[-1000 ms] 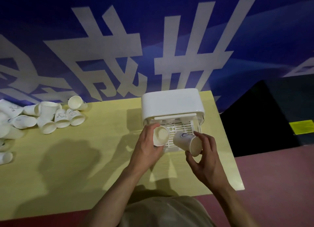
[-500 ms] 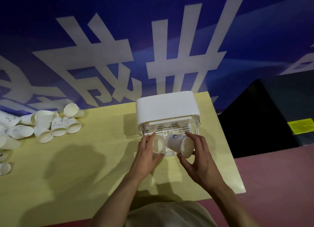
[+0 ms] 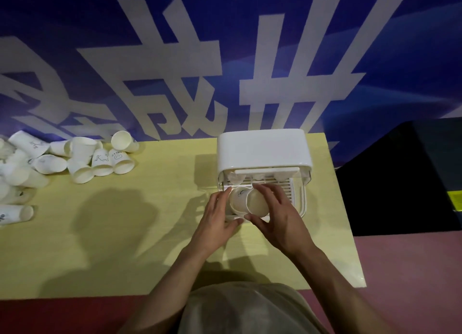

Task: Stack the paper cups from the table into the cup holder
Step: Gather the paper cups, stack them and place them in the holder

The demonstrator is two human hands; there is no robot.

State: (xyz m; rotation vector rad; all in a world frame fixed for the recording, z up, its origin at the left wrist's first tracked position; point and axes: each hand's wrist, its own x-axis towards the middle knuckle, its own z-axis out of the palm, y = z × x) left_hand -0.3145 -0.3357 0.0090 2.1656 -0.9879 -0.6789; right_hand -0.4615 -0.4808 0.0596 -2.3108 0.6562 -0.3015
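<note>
Two paper cups [image 3: 246, 202] over one cup holder [image 3: 262, 151], left hand [image 3: 215, 221] and right hand [image 3: 277, 218] each gripping one, apparently nested.

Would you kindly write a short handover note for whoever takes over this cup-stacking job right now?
Left hand: fingers curled round one paper cup over the cup holder's tray.
Right hand: holds a second cup, its open mouth facing the camera, pressed against the first.
Cup holder: at the table's far right.
Done: a few cups seem to sit under the holder's lid; the count is unclear.
Left: seat these two, then fetch the loose pile of cups at the table's far left.
</note>
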